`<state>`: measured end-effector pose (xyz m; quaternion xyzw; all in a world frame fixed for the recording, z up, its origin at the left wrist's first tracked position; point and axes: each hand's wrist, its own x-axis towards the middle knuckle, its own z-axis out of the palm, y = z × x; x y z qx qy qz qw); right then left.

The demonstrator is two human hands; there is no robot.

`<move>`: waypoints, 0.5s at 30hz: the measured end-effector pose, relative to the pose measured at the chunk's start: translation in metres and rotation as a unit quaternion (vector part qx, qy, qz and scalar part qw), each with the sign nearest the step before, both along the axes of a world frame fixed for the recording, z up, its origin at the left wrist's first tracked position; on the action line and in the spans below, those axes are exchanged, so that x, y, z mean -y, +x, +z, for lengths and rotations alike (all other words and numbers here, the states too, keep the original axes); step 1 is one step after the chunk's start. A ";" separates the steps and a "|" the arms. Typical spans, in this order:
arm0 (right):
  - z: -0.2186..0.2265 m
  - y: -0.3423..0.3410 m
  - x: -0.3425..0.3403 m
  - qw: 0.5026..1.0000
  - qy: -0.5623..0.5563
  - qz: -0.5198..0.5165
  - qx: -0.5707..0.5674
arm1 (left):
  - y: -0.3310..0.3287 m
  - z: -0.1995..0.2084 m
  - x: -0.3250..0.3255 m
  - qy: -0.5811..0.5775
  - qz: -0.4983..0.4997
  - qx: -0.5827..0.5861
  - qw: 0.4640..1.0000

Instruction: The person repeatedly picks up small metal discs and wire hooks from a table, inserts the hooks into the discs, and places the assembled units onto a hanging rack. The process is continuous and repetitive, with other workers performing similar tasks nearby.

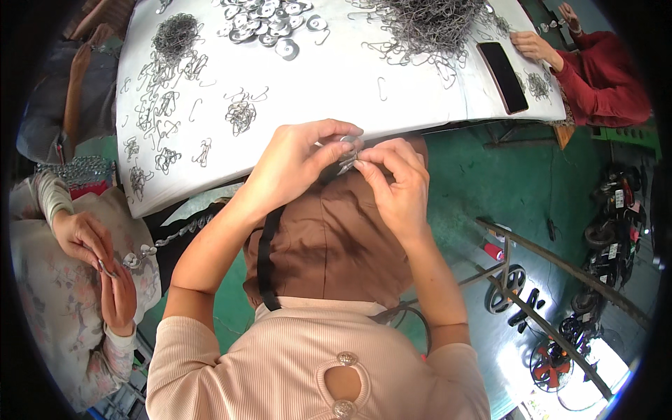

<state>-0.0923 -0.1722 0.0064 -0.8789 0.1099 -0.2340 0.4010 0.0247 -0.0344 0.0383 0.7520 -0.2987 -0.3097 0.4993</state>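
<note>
The white labels (619, 199) on the black parts (599, 234) are too small to read.

Phone (501, 78), black, lying screen up toward the right side of a white table (315, 98). Floor (455, 182), green. Frame (560, 264), metal bars, at lower right. Wheel (496, 302), dark, spoked, beside the bars. Fan (551, 376), red blades. Sleeve (595, 87) of a co-worker, red.
</note>
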 end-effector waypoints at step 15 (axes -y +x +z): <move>0.000 0.005 0.012 0.979 0.111 0.009 -0.174 | -0.013 -0.011 0.004 -0.019 0.026 0.138 0.990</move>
